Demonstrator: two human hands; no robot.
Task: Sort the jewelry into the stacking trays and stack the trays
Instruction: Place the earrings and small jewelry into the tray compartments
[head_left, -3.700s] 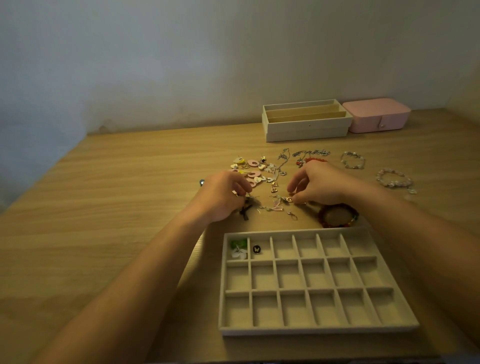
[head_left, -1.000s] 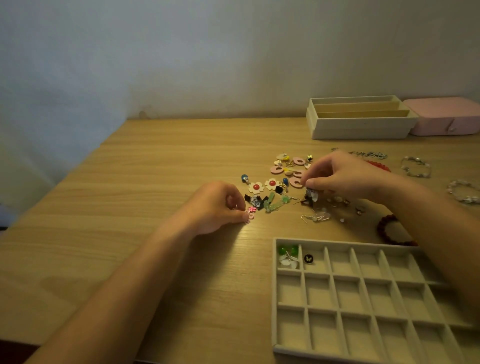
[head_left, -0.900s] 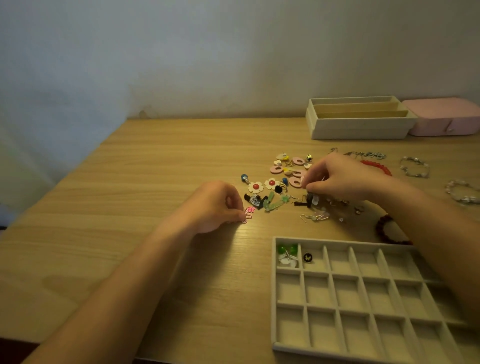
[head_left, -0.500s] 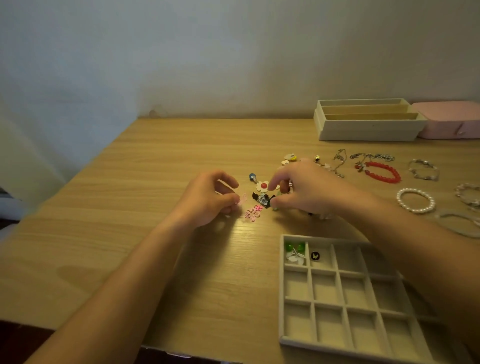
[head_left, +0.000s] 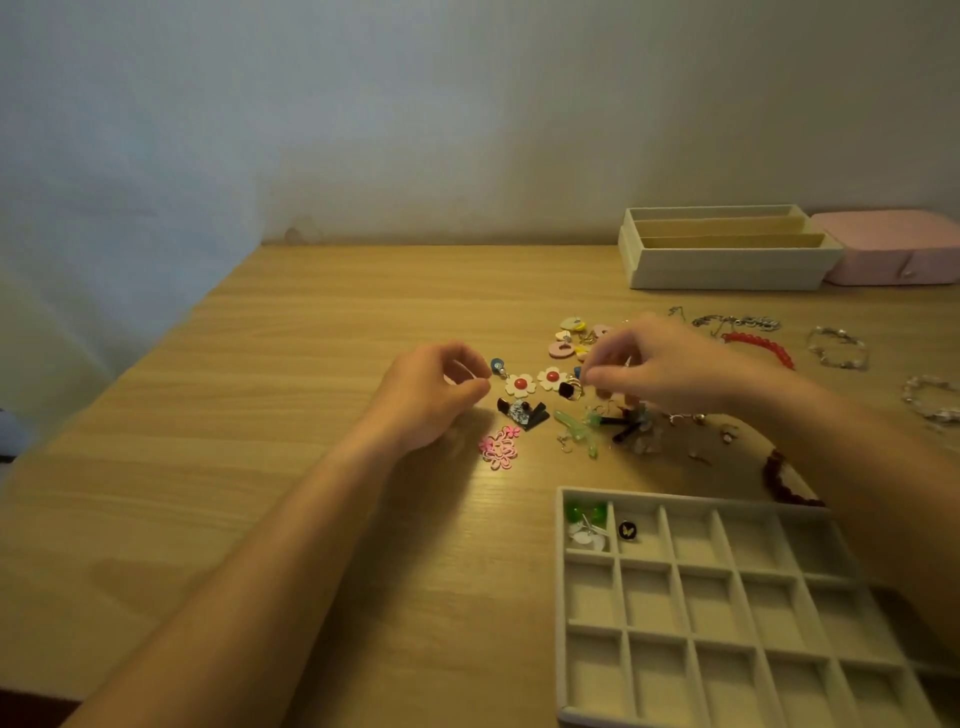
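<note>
1. Wooden counter (head_left: 311, 364) carried a grid tray (head_left: 691, 613) at its near right edge, two far-left cells filled.
2. Mid-counter, the left hand (head_left: 431, 395) was curled with fingertips together; whether it held anything was unclear. The right hand (head_left: 654, 369) pinched above the loose earrings (head_left: 535, 384); sorting was underway.
3. Next: carry one piece to an empty cell.
4. Far right, a slotted tray (head_left: 727, 260) waited.

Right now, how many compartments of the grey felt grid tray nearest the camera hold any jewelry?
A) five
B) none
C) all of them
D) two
D: in the grey felt grid tray only the two back-left cells are filled, one with green and white earrings, the next with a small black round piece; the cells in view beyond those are bare.
</note>
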